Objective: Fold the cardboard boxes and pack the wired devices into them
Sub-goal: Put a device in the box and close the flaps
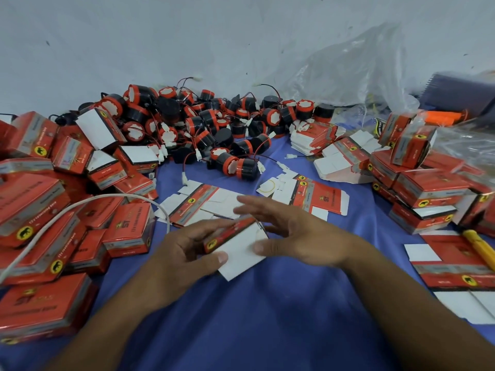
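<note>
A half-formed red and white cardboard box (241, 246) hangs just above the blue cloth in the middle. My left hand (187, 247) grips its left end, thumb on the white panel. My right hand (292, 234) has its fingers stretched out over the box top and its thumb pressing the white panel's right side. Flat unfolded box blanks (203, 202) lie just beyond the hands. A big heap of black and red round wired devices (209, 127) with white plugs fills the back of the cloth.
Folded red boxes (53, 210) are piled at the left, with a white cable (80, 204) looping over them. More boxes (428, 188) and flat blanks (334, 156) stack at the right. A yellow tool (479, 247) lies on blanks at the right edge. Clear plastic bag (361, 70) behind.
</note>
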Demonstrator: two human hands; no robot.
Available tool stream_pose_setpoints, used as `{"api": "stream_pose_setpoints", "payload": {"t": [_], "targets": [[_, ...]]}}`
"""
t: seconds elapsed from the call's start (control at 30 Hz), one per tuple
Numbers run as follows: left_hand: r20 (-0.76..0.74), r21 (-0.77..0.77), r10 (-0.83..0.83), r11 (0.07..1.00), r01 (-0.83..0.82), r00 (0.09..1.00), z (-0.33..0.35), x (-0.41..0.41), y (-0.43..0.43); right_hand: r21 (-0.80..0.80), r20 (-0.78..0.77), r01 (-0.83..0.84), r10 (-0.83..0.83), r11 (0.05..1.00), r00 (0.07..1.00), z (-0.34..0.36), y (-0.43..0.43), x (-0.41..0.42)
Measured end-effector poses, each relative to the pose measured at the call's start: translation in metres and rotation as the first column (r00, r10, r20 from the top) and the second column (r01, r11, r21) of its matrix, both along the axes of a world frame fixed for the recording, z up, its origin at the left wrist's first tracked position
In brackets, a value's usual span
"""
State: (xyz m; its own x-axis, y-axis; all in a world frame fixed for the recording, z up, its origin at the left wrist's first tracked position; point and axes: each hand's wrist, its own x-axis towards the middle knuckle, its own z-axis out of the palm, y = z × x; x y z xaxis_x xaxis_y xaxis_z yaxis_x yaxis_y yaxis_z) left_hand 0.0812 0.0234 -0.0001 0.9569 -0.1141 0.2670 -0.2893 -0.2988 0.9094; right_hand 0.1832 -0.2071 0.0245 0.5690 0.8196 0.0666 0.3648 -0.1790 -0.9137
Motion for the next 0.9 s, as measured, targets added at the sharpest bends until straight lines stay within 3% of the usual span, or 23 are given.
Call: {"api": "stream_pose_setpoints", "payload": {"t": [0.07, 0.13, 0.2, 0.3, 0.43, 0.53, 0.63, 0.7, 0.77, 0.83, 0.9], "targets": [[-0.065, 0.091, 0.001, 0.996, 0.005, 0.998, -0.002, -0.001, -0.001, -0.13, 0.17, 0.028, -0.006, 0.991, 0.986, 0.005, -0.006, 0.002], [-0.01, 0.231, 0.087, 0.969, -0.083, 0.996, -0.005, -0.001, -0.004, -0.15, 0.355, 0.09, -0.032, 0.985, 0.934, 0.005, -0.006, 0.001], [0.19, 0.407, 0.155, 0.886, -0.222, 0.969, -0.005, 0.001, -0.007, -0.113, 0.572, 0.139, -0.049, 0.984, 0.819, 0.002, -0.004, -0.002], [0.613, 0.556, 0.104, 0.647, -0.522, 0.783, -0.004, 0.009, -0.006, -0.043, 0.802, 0.225, -0.1, 0.973, 0.589, -0.002, 0.006, -0.008], [0.774, 0.579, -0.002, 0.407, -0.707, 0.633, 0.001, 0.015, -0.005, 0.039, 0.925, 0.388, -0.18, 0.921, 0.335, -0.006, 0.017, -0.014], [0.749, 0.619, 0.054, 0.296, -0.727, 0.66, 0.0, 0.018, -0.012, 0.023, 0.921, 0.503, -0.214, 0.864, 0.324, -0.015, 0.027, -0.018], [0.595, 0.687, 0.199, 0.378, -0.621, 0.779, -0.005, 0.018, -0.018, -0.111, 0.841, 0.536, -0.208, 0.837, 0.499, -0.024, 0.034, -0.018], [0.472, 0.633, 0.239, 0.578, -0.515, 0.849, -0.009, 0.017, -0.018, -0.173, 0.771, 0.538, -0.226, 0.825, 0.595, -0.026, 0.034, -0.016], [0.327, 0.465, 0.281, 0.783, -0.413, 0.902, -0.012, 0.015, -0.016, -0.211, 0.769, 0.523, -0.19, 0.826, 0.611, -0.022, 0.031, -0.013], [0.278, 0.353, 0.299, 0.852, -0.387, 0.913, -0.019, 0.014, -0.011, -0.251, 0.696, 0.432, -0.149, 0.866, 0.702, -0.014, 0.024, -0.01], [0.232, 0.351, 0.293, 0.864, -0.361, 0.928, -0.022, 0.013, -0.007, -0.229, 0.544, 0.36, -0.188, 0.904, 0.818, -0.004, 0.015, -0.006]]}}
